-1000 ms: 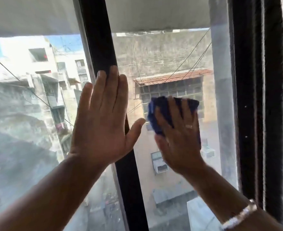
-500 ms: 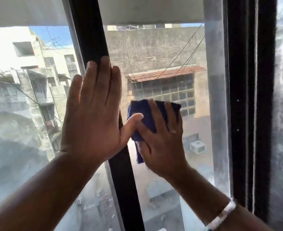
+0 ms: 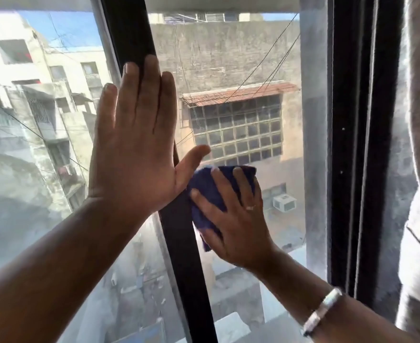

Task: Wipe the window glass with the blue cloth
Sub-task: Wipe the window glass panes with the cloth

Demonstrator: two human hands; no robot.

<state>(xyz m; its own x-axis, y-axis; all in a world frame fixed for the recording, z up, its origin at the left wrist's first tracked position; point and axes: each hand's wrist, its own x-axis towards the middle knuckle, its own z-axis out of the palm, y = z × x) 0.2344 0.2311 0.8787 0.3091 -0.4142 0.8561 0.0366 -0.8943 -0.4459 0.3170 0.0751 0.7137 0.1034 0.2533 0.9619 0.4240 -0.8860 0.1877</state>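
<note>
There are two hands, the left hand (image 3: 134,149) and the right hand (image 3: 236,219), one blue cloth (image 3: 207,184), one ring (image 3: 250,207), one bracelet (image 3: 323,310) and two black frame bars (image 3: 179,256) (image 3: 352,144).

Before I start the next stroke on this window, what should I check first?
1. Blue cloth pressed flat on the right pane under the right hand: ok.
2. Left hand braced open across the black frame bar: ok.
3. Room to stroke left: not ok; the cloth meets the frame bar and the left hand.
4. Room to stroke right and up: ok, bare glass there.
5. Right pane free of smears: cannot tell.
6. Left pane clear: not ok, it looks hazy.
</note>
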